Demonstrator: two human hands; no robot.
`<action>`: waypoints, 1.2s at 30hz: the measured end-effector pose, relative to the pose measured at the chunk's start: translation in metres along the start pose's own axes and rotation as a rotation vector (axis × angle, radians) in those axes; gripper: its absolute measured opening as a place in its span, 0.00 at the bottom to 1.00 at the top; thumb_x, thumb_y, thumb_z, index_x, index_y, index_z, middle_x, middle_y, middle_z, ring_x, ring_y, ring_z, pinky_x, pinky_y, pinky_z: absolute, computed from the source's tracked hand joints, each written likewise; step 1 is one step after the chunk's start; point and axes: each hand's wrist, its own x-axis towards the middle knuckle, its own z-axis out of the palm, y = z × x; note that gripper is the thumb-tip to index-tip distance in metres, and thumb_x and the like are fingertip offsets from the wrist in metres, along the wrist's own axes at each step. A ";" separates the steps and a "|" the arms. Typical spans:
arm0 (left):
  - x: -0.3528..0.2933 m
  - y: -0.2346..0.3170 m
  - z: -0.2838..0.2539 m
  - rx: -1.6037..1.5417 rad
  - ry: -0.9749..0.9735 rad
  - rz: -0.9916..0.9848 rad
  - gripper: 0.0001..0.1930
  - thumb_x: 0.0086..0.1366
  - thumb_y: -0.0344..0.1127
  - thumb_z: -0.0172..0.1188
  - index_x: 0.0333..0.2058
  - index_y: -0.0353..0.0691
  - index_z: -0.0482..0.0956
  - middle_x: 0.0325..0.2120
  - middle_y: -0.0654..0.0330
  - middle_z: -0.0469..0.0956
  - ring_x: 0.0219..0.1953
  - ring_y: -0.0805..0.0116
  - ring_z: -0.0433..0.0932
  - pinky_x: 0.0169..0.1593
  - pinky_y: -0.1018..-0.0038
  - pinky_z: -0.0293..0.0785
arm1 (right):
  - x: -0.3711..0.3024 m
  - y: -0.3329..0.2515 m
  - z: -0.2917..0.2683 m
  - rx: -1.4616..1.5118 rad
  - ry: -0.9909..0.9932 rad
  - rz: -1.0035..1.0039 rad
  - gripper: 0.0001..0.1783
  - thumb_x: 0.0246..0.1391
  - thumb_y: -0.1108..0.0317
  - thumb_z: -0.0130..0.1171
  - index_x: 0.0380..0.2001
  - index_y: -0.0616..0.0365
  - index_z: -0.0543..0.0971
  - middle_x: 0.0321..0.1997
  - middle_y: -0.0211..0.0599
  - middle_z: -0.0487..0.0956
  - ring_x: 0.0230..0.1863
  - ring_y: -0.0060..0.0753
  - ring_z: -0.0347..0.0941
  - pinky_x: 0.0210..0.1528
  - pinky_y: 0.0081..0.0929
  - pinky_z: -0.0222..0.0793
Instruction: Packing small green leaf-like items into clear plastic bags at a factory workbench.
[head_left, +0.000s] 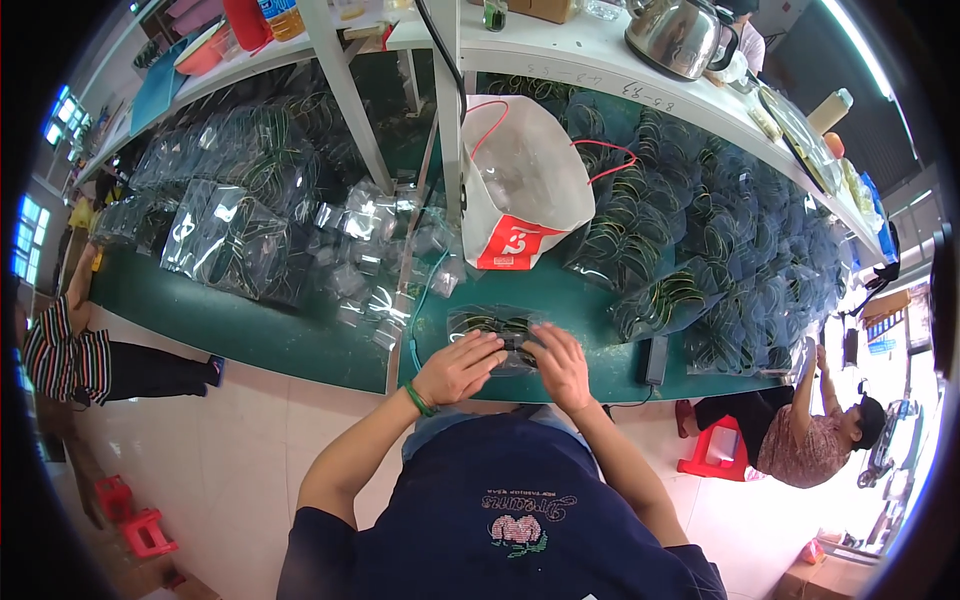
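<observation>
My left hand (462, 366) and my right hand (560, 366) both rest on a clear plastic bag of coiled green-and-black cable (492, 325) lying flat on the green table (300, 330) near its front edge. Fingers of both hands pinch the near edge of the bag, where a small dark part sits between them. A green band circles my left wrist.
A white-and-red plastic bag (520, 185) stands behind. Piles of bagged cable coils (720, 250) fill the right, more clear bags (230, 230) the left. A black adapter (656, 360) lies at right. A kettle (680, 35) is on the upper shelf. Seated people flank both sides.
</observation>
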 end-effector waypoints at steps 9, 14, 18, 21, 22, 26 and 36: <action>-0.005 -0.005 0.013 0.139 -0.009 0.063 0.33 0.66 0.53 0.70 0.67 0.47 0.79 0.71 0.61 0.73 0.73 0.59 0.70 0.76 0.58 0.66 | 0.008 0.014 -0.009 -0.022 -0.374 -0.392 0.40 0.65 0.53 0.67 0.74 0.58 0.70 0.79 0.41 0.70 0.80 0.41 0.64 0.82 0.46 0.58; -0.007 -0.010 0.020 0.147 0.028 0.060 0.30 0.66 0.50 0.71 0.64 0.46 0.82 0.69 0.62 0.76 0.73 0.60 0.72 0.76 0.58 0.67 | 0.012 0.021 -0.003 -0.002 -0.344 -0.415 0.37 0.65 0.55 0.67 0.72 0.58 0.73 0.77 0.40 0.72 0.79 0.42 0.67 0.80 0.46 0.61; -0.002 -0.005 0.021 0.125 0.063 0.026 0.27 0.66 0.47 0.72 0.61 0.46 0.84 0.67 0.62 0.78 0.71 0.59 0.74 0.75 0.58 0.68 | 0.015 0.022 -0.002 0.027 -0.316 -0.422 0.35 0.63 0.56 0.69 0.71 0.57 0.75 0.75 0.39 0.74 0.77 0.43 0.69 0.79 0.45 0.64; 0.003 0.000 0.017 0.062 0.071 -0.023 0.25 0.66 0.45 0.72 0.60 0.46 0.85 0.66 0.63 0.80 0.70 0.58 0.76 0.74 0.57 0.69 | 0.014 0.023 -0.003 0.028 -0.325 -0.413 0.35 0.63 0.56 0.69 0.70 0.56 0.76 0.75 0.38 0.75 0.77 0.42 0.69 0.79 0.45 0.64; 0.004 0.000 0.015 0.033 0.070 -0.035 0.24 0.66 0.45 0.73 0.59 0.46 0.85 0.65 0.63 0.80 0.69 0.58 0.76 0.73 0.57 0.70 | 0.014 0.024 -0.003 0.028 -0.323 -0.415 0.35 0.63 0.56 0.69 0.70 0.56 0.76 0.75 0.38 0.75 0.77 0.42 0.69 0.79 0.45 0.64; 0.004 0.003 0.019 0.062 0.103 -0.037 0.23 0.66 0.44 0.72 0.57 0.45 0.86 0.63 0.64 0.82 0.68 0.57 0.76 0.72 0.56 0.71 | 0.017 0.023 -0.004 0.056 -0.331 -0.405 0.34 0.63 0.56 0.69 0.69 0.57 0.76 0.74 0.38 0.76 0.76 0.42 0.70 0.79 0.45 0.64; -0.005 0.000 0.012 0.088 0.029 0.038 0.26 0.67 0.42 0.71 0.61 0.41 0.83 0.65 0.61 0.80 0.71 0.55 0.74 0.74 0.55 0.68 | 0.018 0.026 -0.009 0.098 -0.379 -0.433 0.36 0.63 0.56 0.69 0.71 0.57 0.75 0.74 0.39 0.75 0.76 0.43 0.70 0.80 0.46 0.64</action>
